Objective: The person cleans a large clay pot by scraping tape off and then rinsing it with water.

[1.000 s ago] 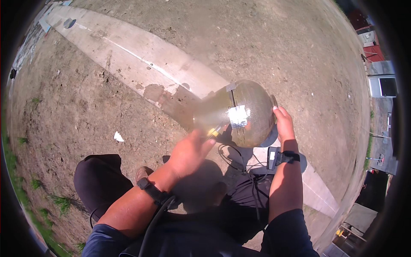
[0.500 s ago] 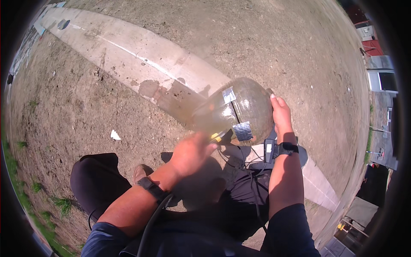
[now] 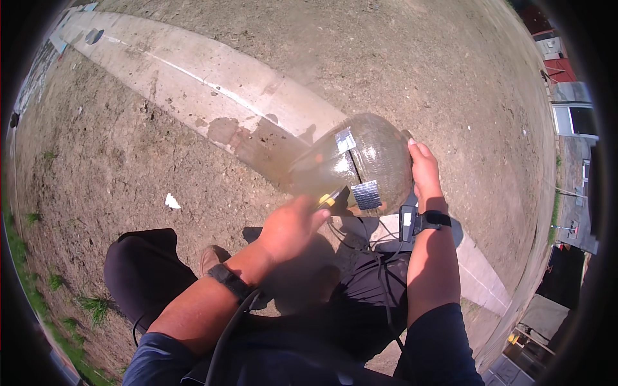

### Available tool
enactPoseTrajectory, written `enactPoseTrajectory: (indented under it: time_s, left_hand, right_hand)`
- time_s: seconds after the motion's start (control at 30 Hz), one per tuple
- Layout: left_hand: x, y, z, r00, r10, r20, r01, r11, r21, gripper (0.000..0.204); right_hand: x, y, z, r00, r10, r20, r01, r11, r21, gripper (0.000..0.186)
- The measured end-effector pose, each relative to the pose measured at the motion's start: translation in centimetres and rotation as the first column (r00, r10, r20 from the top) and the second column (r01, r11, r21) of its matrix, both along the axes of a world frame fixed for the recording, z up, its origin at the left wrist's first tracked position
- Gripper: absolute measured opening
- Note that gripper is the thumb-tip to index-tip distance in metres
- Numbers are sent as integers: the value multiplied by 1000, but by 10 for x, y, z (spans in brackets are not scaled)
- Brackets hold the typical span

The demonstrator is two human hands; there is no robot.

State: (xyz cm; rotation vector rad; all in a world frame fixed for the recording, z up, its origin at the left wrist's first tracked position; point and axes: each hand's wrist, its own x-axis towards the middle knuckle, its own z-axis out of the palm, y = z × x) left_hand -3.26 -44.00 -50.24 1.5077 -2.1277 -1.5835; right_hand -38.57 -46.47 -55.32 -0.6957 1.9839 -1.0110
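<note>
Freshly turned, a glossy olive-brown, bulb-shaped object [image 3: 387,161] shows us more of the foil-like silver patch [image 3: 345,139] near its top than a second ago, while a lower, crinkled silver rectangle [image 3: 367,195] has shifted toward our knees. That leaves the thin dark line [image 3: 354,166] between them facing up, in plain reach of our work. Our left hand [image 3: 290,226], blurred, is closed around a yellow-and-dark tool [image 3: 329,198] just beside the lower rectangle; our right hand [image 3: 425,170] rests against the rounded end, though whether its fingers grip we cannot tell. We see the object between both hands, above a smooth, pale concrete strip [image 3: 212,61] with dark stains, bordered by coarse, crumbly brown soil [image 3: 129,154].
</note>
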Motion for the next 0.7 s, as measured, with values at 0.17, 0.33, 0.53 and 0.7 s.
enactPoseTrajectory:
  time_s: [0.17,0.33,0.53,0.7]
  left_hand:
    - [-9,-7,3,942,253,-218,-124,871,475,45]
    - [-32,-14,10,767,556,-320,-153,643,751,44]
    - [-41,-22,33,604,770,-206,-131,351,927,30]
    - [-44,-6,14,594,757,-272,-94,401,911,32]
  right_hand:
    - [-1,0,3,1000,-14,-6,14,1000,2,33]
    - [-1,1,1,1000,12,23,-12,1000,-2,32]
    - [-1,4,1,995,16,94,-9,997,-78,35]
    - [-4,3,3,995,9,102,-7,1000,-18,38]
